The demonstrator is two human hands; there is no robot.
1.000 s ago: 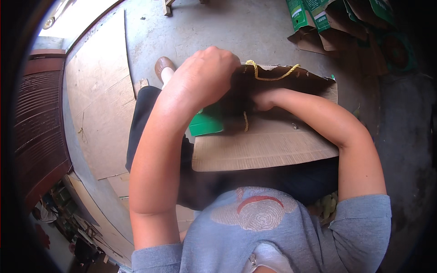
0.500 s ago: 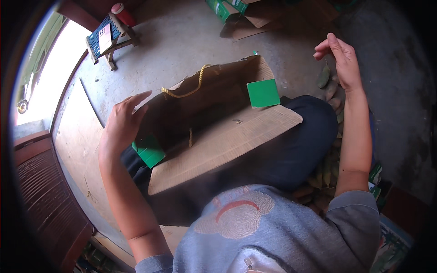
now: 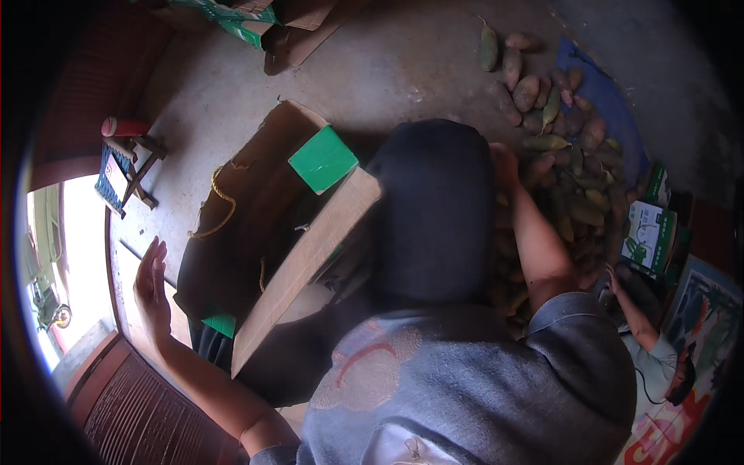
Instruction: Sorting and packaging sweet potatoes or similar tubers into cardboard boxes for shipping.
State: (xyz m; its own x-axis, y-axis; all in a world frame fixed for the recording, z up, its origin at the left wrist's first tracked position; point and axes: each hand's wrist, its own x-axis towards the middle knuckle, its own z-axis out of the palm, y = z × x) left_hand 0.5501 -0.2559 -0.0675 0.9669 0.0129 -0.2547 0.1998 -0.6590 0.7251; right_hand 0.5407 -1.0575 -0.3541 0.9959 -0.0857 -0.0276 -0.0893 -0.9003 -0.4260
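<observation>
An open cardboard box (image 3: pixel 302 260) with green corner flaps and a yellow rope handle (image 3: pixel 225 209) stands tilted against my legs. Its inside is dark, and one brown flap leans toward me. Beside the box's left end, my left hand (image 3: pixel 153 294) is open and holds nothing, its fingers stretched upward. My right hand (image 3: pixel 505 167) is down past my dark-trousered right knee, at the near side of a heap of oblong green and reddish-brown produce (image 3: pixel 577 186). The knee hides its fingers, so whether it touches a piece cannot be seen.
Part of the heap lies on a blue sheet (image 3: pixel 601 97). Green-and-white cartons (image 3: pixel 649 232) stand at the right, near another person (image 3: pixel 647 353) with one arm raised. More cardboard (image 3: pixel 302 39) lies at the far side. A small woven stool (image 3: pixel 124 170) stands at the left.
My view has turned to the right, bringing the heap and the other person into sight. My right hand has come down from the air to beside the knee. The left hand stays beside the box.
</observation>
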